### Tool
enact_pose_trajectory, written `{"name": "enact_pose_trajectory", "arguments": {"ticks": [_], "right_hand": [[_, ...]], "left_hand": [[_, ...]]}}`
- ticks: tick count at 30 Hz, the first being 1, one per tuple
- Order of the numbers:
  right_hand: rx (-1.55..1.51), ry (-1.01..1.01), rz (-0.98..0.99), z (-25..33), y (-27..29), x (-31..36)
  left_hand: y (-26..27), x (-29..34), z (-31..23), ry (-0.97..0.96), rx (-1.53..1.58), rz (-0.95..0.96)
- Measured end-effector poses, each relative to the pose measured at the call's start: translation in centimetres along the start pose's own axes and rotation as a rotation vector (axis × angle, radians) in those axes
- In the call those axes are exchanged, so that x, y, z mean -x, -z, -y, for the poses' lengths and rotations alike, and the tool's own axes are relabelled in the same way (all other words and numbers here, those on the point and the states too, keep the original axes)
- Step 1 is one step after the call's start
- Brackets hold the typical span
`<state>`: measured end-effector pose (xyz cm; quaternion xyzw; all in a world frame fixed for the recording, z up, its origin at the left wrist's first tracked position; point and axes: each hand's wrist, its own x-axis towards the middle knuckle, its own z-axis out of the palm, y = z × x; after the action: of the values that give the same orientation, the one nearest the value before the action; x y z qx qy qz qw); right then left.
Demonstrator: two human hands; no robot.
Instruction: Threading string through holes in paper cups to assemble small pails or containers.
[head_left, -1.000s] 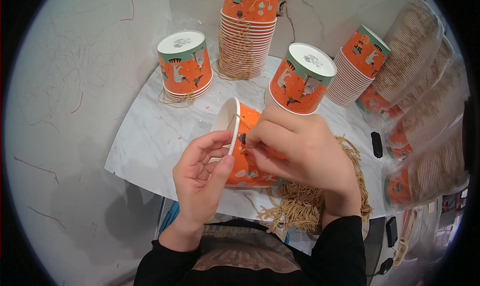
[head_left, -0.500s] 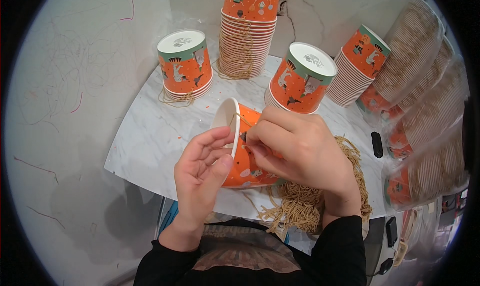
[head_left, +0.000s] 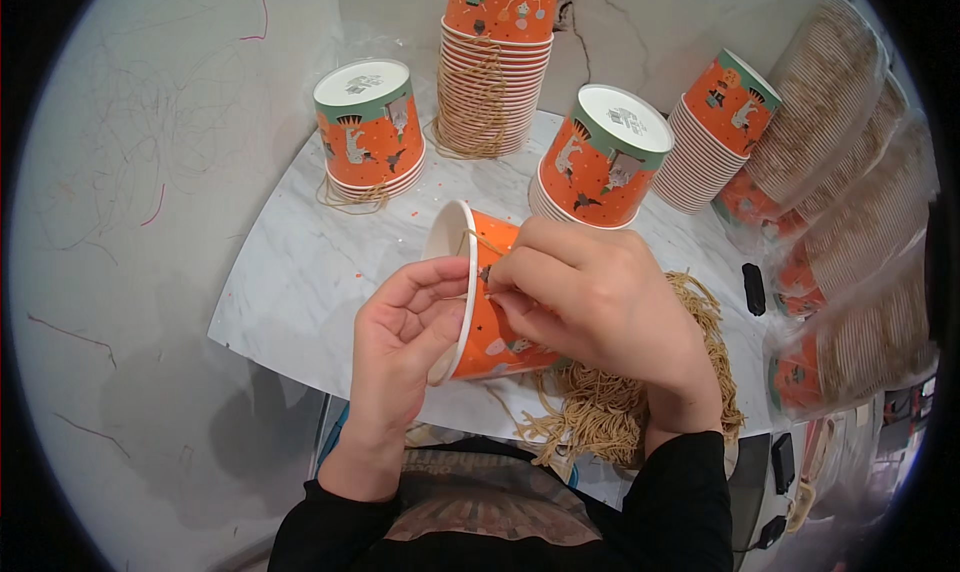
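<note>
An orange printed paper bucket (head_left: 482, 347) lies tilted over the table, its white-rimmed mouth toward the left. My left hand (head_left: 405, 322) reaches into the mouth with thumb and forefinger apart; the fingertips are hidden behind the rim. My right hand (head_left: 590, 282) is closed in a pinch against the bucket's outer wall, just below the rim. A tan cord (head_left: 484, 239) passes over the rim and runs toward the pinching fingers, which cover its end. Beneath my right wrist lies a loose bundle of tan cords (head_left: 600, 407).
Upside-down printed buckets stand behind: a short stack (head_left: 370, 132) with cord at its foot, a tall stack (head_left: 495, 92) draped with cord, another short stack (head_left: 605, 162), and a further stack (head_left: 700, 152). Bagged stacks (head_left: 830, 222) lean at right near a small black object (head_left: 753, 289).
My left hand has shifted slightly right, and its fingers and thumb have gone further into the bucket's mouth. The rim has tipped slightly left and down. My right hand stays at the wall.
</note>
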<state>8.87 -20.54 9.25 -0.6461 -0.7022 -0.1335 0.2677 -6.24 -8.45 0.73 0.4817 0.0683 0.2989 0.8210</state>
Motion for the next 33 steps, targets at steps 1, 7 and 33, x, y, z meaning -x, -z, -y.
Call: {"name": "enact_pose_trajectory", "arguments": {"ticks": [1,7,33], "right_hand": [[-0.002,0.014,0.028,0.0,0.0,-0.1],[0.011,0.039,0.090,0.0,0.1,-0.3],[-0.624,-0.350,-0.074,0.2,2.0,0.1]], "left_hand": [[0.2,-0.1,0.1,-0.003,0.011,0.012],[0.7,-0.4,0.4,-0.006,-0.021,0.003],[-2.8,-2.4,-2.0,-0.431,-0.555,-0.039]]}}
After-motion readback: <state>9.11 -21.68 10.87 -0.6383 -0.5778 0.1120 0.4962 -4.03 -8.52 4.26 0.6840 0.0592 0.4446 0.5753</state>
